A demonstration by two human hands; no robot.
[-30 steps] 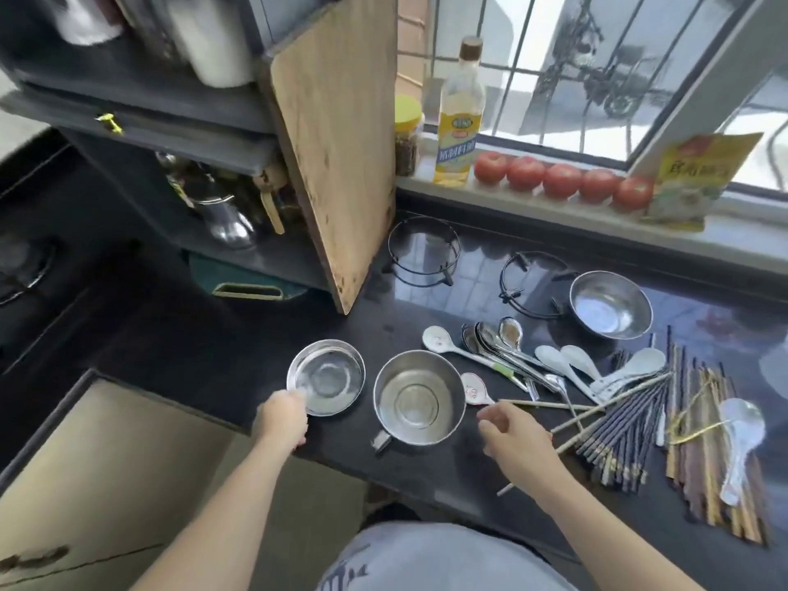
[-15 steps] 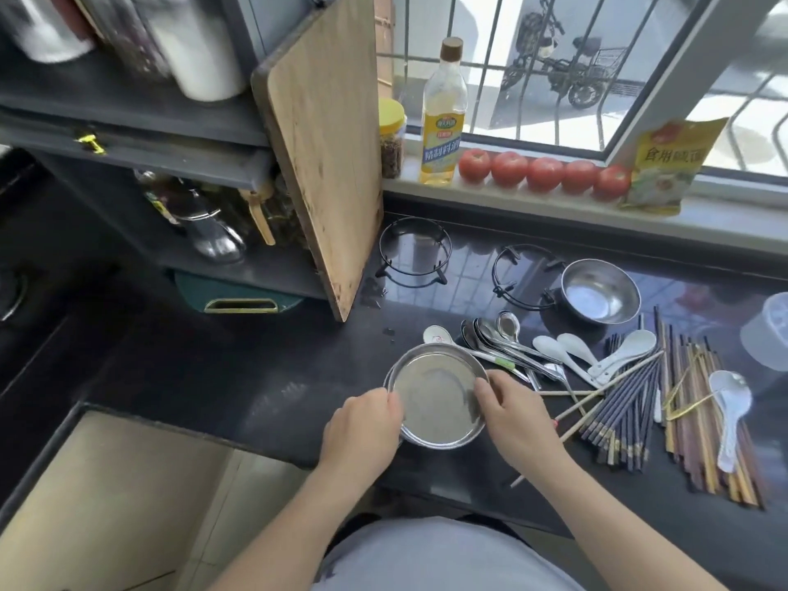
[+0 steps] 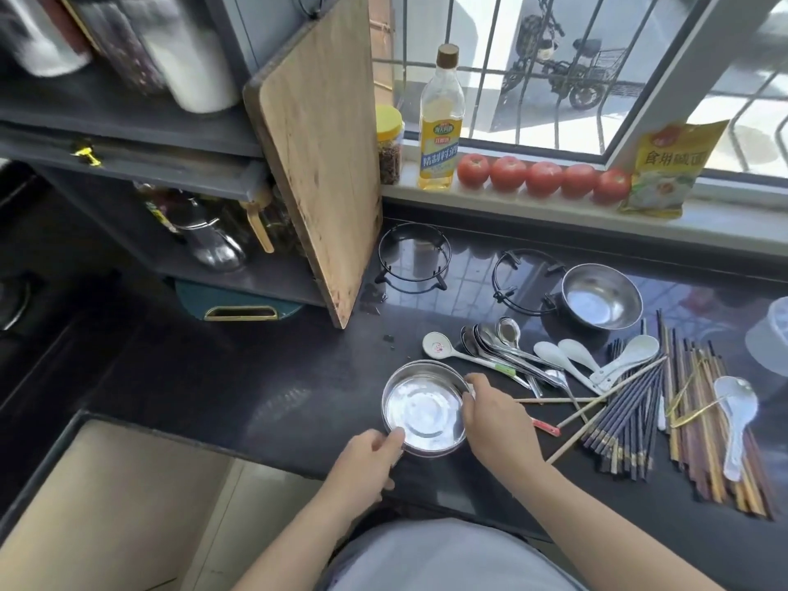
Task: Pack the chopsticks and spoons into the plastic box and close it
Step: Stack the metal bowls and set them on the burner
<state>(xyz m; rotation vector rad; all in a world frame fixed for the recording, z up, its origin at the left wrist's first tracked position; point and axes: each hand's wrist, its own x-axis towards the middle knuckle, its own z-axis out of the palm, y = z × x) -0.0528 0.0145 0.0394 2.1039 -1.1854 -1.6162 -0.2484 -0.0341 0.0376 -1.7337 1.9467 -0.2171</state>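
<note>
A dark shelving unit [image 3: 128, 134] is occupying the left of the scene, with jars and a metal kettle [image 3: 213, 245] sitting on its shelves. A wooden cutting board [image 3: 320, 147] is leaning upright against the unit's right end, its lower corner resting on the black countertop [image 3: 264, 377]. Behind it, a barred window [image 3: 554, 66] is letting in daylight, and the sill is carrying a yellow-lidded jar [image 3: 389, 142], an oil bottle [image 3: 441, 121], a row of five tomatoes [image 3: 543, 177] and a yellow packet [image 3: 665, 168].

At the counter's near edge, the left hand [image 3: 362, 467] is curling its fingers against the near rim of a stacked steel bowl [image 3: 422, 409], while the right hand [image 3: 494, 420] is gripping the rim's right side. Two wire pot stands [image 3: 413, 258] are sitting farther back, the right one beside a second steel bowl [image 3: 601, 296].

To the right of the hands, the spoons [image 3: 511, 351] (metal and white ceramic) are lying fanned on the counter, and the chopsticks [image 3: 665, 411] are lying just beyond them in loose bundles, with one clear spoon on top. A translucent plastic box [image 3: 772, 334] is showing partly at the right edge; whether it is lidded cannot be told.
</note>
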